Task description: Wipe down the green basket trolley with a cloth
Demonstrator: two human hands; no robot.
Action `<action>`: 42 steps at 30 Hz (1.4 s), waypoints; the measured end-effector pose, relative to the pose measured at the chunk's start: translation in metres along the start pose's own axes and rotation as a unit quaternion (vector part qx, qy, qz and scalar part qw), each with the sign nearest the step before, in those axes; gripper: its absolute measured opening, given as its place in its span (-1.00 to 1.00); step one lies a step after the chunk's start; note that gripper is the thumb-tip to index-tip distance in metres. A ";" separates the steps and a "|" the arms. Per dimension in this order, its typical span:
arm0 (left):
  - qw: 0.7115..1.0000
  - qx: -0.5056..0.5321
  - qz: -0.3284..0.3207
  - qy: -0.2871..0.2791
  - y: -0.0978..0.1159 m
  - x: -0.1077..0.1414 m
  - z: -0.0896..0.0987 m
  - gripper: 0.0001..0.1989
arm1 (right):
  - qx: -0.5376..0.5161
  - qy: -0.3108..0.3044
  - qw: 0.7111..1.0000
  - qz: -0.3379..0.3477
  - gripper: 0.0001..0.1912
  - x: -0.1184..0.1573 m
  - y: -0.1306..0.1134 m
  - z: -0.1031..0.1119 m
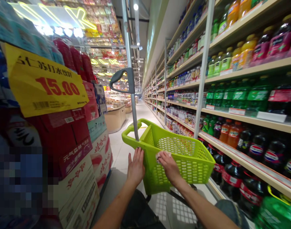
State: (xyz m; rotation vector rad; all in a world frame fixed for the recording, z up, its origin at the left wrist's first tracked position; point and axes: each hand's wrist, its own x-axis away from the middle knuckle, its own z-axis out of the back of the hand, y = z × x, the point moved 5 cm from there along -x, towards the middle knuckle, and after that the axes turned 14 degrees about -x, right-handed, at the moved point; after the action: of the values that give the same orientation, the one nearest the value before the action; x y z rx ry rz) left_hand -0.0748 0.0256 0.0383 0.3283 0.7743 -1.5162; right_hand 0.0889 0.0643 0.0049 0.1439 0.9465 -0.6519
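A lime-green plastic shopping cart [151, 170] stands in front of me, with slotted basket walls and a grey metal pole [128, 41] rising by its near left end. On the pole is a dark grey loop handle [121, 81]. My left hand [136, 165] lies against the cart's solid left side, fingers stretched out and holding nothing. Against the slotted side wall, my right hand [169, 167] is closed on a crumpled whitish tissue [159, 155], part of it showing around the fingers. Inside, the visible part of the basket holds no goods.
Shelves of bottled drinks [240, 92] run along the right, with large soda bottles [232, 173] at floor level. Stacked drink cartons [100, 149] rise close on the left, under a yellow price sign [46, 82]. A tiled aisle [145, 109] stretches ahead past a display counter [115, 117].
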 end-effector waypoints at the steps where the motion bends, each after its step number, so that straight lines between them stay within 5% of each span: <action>1: 1.000 0.006 -0.017 0.005 0.007 -0.001 0.001 -0.37 | 0.008 -0.023 1.000 -0.003 -0.62 0.012 0.005 -0.002; 4: 0.998 0.013 -0.057 0.011 0.026 -0.004 0.001 -0.36 | 0.023 -0.026 0.999 0.005 -0.58 0.036 0.015 0.001; 8: 0.996 0.011 -0.088 0.002 0.049 -0.010 0.003 -0.37 | 0.032 0.033 0.999 0.010 -0.56 0.035 0.029 0.027; 15: 0.987 0.017 -0.161 -0.020 0.096 -0.019 0.009 -0.38 | 0.055 -0.022 0.998 -0.038 -0.56 0.083 0.055 0.035; 20: 0.979 0.033 -0.196 -0.052 0.128 -0.022 0.013 -0.41 | 0.090 0.050 0.994 -0.039 -0.57 0.080 0.070 0.066; 23: 0.975 0.040 -0.212 -0.056 0.143 -0.023 0.016 -0.42 | 0.102 0.026 0.994 -0.043 -0.58 0.091 0.082 0.070; 26: 0.970 0.049 -0.231 -0.057 0.154 -0.022 0.017 -0.42 | 0.099 -0.008 0.994 -0.046 -0.53 0.108 0.089 0.069; 32: 0.966 0.063 -0.235 -0.086 0.165 -0.025 0.016 -0.42 | 0.108 0.066 0.989 -0.081 -0.52 0.103 0.103 0.094; 38: 0.961 0.075 -0.254 -0.075 0.178 -0.023 0.020 -0.42 | 0.105 0.044 0.990 -0.087 -0.55 0.130 0.110 0.085; 42: 0.961 0.070 -0.256 -0.073 0.184 -0.022 0.022 -0.43 | 0.122 0.076 0.983 -0.116 -0.52 0.122 0.122 0.112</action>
State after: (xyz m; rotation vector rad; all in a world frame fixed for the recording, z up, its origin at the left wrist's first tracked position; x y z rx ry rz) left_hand 0.1100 0.0404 0.0192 0.1185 0.6624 -2.0637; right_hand 0.2888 0.0629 -0.0448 0.3083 1.0372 -0.9829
